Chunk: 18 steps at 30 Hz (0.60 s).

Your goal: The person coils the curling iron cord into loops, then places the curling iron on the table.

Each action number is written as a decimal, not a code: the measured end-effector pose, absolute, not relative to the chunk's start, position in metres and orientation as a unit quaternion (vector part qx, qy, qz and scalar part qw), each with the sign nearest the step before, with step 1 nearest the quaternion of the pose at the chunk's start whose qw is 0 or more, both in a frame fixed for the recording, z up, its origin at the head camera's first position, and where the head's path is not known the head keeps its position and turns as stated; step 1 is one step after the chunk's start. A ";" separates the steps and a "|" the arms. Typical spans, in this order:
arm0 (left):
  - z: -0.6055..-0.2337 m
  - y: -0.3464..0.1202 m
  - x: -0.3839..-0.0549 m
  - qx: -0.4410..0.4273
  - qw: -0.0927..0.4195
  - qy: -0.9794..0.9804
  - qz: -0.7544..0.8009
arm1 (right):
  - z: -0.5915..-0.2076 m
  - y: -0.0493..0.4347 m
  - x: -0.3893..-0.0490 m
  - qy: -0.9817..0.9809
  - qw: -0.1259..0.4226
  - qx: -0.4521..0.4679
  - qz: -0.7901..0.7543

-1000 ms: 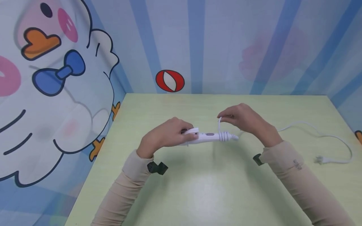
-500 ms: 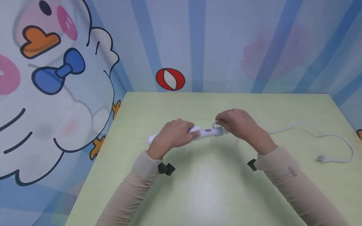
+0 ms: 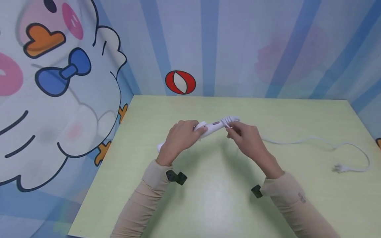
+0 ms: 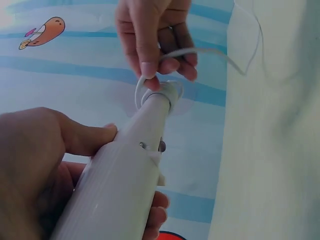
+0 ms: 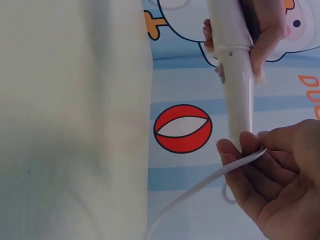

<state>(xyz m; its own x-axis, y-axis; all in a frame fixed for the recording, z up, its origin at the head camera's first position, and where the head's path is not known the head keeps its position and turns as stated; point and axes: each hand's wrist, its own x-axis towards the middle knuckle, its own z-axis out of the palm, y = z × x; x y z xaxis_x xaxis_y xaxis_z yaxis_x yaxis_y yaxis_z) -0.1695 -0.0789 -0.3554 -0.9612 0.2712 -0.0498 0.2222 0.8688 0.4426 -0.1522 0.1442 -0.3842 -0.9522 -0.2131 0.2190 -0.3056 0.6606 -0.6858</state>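
A white curling iron (image 3: 210,128) is held above the table, its handle end tilted up to the right. My left hand (image 3: 183,137) grips it around the middle, thumb along the near side; in the left wrist view the thick body (image 4: 112,187) and a small hinge screw show. Several turns of white cord (image 3: 225,121) circle the handle end. With thumb and fingertips, my right hand (image 3: 248,140) pinches the cord right beside these turns. In the right wrist view, the pinched cord (image 5: 195,189) trails away from the fingers, which partly hide the handle end.
The cord's free length (image 3: 288,142) runs over the pale green table (image 3: 208,198) to a plug (image 3: 340,168) at the right. A printed wall (image 3: 238,49) with stripes and a cartoon bird (image 3: 89,125) borders the table at the back and left.
The curling iron's handle end has tilted upward. My right hand has carried the cord from above the handle round to its near side, adding to the wrap; the loose cord has drawn leftward.
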 end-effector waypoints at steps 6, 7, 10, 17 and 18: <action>-0.349 -0.084 -0.171 0.130 0.055 0.953 0.268 | -0.401 0.145 -0.149 -0.890 0.084 0.138 0.426; -0.348 -0.085 -0.171 0.132 0.059 0.950 0.278 | -0.403 0.145 -0.149 -0.888 0.093 0.141 0.427; -0.345 -0.090 -0.170 0.146 0.075 0.937 0.308 | -0.410 0.149 -0.150 -0.884 0.130 0.158 0.421; -0.339 -0.099 -0.170 0.202 0.124 0.903 0.358 | -0.425 0.158 -0.156 -0.863 0.186 0.230 0.410; -0.339 -0.099 -0.170 0.211 0.130 0.898 0.362 | -0.426 0.159 -0.157 -0.861 0.195 0.238 0.405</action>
<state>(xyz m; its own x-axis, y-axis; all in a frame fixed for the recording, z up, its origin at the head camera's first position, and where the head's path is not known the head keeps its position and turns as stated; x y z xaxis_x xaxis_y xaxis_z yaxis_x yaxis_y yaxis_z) -0.1703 -0.0993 -0.3389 -0.8766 0.4743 -0.0810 0.2853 0.6479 0.7063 -0.1574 0.1594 -0.4264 -0.8106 -0.2518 0.5286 -0.5679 0.5580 -0.6051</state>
